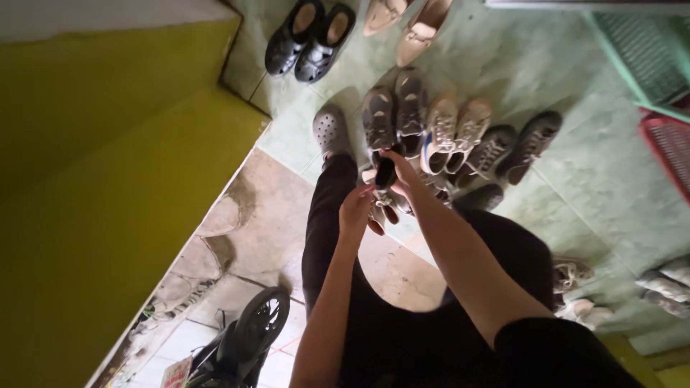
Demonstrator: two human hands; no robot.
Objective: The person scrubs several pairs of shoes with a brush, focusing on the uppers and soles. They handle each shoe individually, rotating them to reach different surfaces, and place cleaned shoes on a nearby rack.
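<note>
Two bare hands met over a small dark shoe (386, 172) held upright above the floor: the right hand (402, 172) pinched its upper edge from the one o'clock side, fingers closed on it, while the left hand (356, 208) curled shut beneath, at seven o'clock of the shoe, though whether it gripped the shoe or only touched it could not be told. Around and below the hands lay a row of footwear on the pale green tiled floor (604, 172): a grey perforated rubber clog (330, 131) worn on the person's foot at ten o'clock, a pair of grey-brown sneakers (395, 111) at twelve, a pair of cream lace-up sneakers (454, 133) at two, and a pair of dark laced trainers (512, 149) farther toward three. At the top edge sat a pair of black clogs (309, 39) and a pair of tan heeled shoes (406, 25). A green plastic mesh basket (640, 57) and a red one (672, 147) stood at the right edge, their contents not visible. A yellow painted wall (108, 179) filled the left, with worn, cracked concrete (251, 215) and a black wheel (260, 323) below it.
</note>
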